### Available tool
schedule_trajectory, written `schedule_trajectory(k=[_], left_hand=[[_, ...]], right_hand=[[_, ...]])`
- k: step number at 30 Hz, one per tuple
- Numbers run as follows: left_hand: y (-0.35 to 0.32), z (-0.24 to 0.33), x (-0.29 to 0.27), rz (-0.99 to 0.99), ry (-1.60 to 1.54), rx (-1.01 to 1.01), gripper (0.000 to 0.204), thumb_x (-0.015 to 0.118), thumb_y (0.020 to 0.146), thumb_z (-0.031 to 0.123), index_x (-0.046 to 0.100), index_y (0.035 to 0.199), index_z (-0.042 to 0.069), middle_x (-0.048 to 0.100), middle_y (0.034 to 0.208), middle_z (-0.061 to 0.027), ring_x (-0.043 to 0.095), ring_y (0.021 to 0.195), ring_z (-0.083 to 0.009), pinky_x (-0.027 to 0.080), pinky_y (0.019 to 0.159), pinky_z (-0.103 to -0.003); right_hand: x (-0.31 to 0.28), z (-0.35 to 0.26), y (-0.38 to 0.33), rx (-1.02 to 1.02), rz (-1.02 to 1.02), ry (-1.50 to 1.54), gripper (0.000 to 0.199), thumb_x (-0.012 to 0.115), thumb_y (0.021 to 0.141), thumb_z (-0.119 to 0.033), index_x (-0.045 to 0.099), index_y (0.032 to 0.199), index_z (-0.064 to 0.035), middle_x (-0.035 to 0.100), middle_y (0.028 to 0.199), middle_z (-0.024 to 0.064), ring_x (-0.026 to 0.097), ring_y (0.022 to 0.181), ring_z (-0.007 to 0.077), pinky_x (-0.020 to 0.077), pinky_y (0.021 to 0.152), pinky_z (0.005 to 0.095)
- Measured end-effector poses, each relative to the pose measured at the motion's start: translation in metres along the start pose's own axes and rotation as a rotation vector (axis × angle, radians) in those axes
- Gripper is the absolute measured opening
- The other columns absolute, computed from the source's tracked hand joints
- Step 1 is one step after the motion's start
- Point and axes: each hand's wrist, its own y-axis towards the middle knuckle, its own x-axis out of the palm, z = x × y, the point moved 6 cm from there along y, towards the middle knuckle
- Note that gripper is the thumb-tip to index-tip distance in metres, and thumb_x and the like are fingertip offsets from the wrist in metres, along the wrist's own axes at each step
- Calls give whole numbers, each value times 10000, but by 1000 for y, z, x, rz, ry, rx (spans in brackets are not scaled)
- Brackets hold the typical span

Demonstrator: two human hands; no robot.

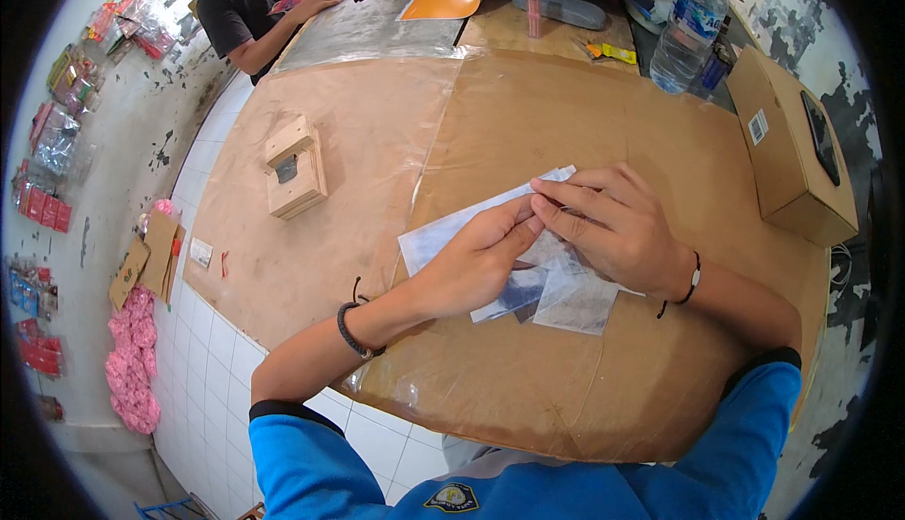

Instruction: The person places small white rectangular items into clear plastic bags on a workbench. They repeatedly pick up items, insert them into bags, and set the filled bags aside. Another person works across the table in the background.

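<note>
My left hand [485, 254] and my right hand [617, 225] meet fingertip to fingertip over a small pile of thin white sheets. Both are closed in a pinch, and whatever lies between the fingertips is hidden or too small to name. Beneath them a long white sheet [432, 239] lies slanted on the table. Closer to me, a translucent white square [577, 305] of thin, fabric-like material overlaps a piece with a dark bluish patch [523, 287]. My fingers cover part of the pile.
A wooden block holder [300, 181] stands at the left on the brown-covered table [377, 133]. To the right are a cardboard box [787, 157] and a large water bottle [686, 37]. A grey case [561, 9] lies at the back. Another person [255, 6] works at the far left.
</note>
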Motion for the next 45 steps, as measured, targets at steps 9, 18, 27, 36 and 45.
schedule_trajectory(k=[9, 18, 27, 36, 45], left_hand=[[0, -7, -7, -110, -48, -91, 493, 407, 1109, 286, 398, 1513, 5, 511, 1445, -50, 522, 1273, -128, 455, 1056, -324], [8, 7, -31, 48, -209, 28, 421, 384, 1109, 284, 504, 1421, 28, 608, 1285, -87, 604, 1136, -149, 518, 973, -308], [20, 17, -119, 443, -43, 154, 235, 479, 1033, 101, 560, 1244, 37, 647, 1044, -20, 602, 878, -71, 512, 763, -225], [6, 44, -92, 80, 1116, 31, 533, 780, 875, 280, 569, 1253, -31, 640, 1041, -121, 627, 991, -258, 514, 880, -355], [-31, 28, -57, -290, 1422, -37, 1122, 897, 672, 375, 310, 1517, -74, 469, 1293, -205, 527, 1215, -352, 471, 1016, -384]], right_hand=[[6, 11, -2, 174, 57, 283, 209, 782, 794, -97, 675, 972, -80, 705, 1159, 68, 654, 987, 251, 522, 855, 360], [0, 0, 2, -33, 77, 251, 187, 781, 785, -89, 664, 931, -105, 702, 1075, 24, 648, 1026, 237, 517, 938, 437], [17, 45, -39, 726, -55, 1056, 88, 594, 1029, -156, 604, 1096, -100, 587, 813, -27, 587, 707, 79, 511, 644, 282], [19, 127, -48, 1103, -89, 1059, 209, 551, 1068, -273, 591, 1132, -78, 510, 740, -59, 429, 591, 18, 380, 532, 214], [42, 111, -39, 786, -288, 843, 200, 618, 1027, -203, 680, 1035, -13, 624, 804, -31, 521, 677, 38, 434, 607, 223]])
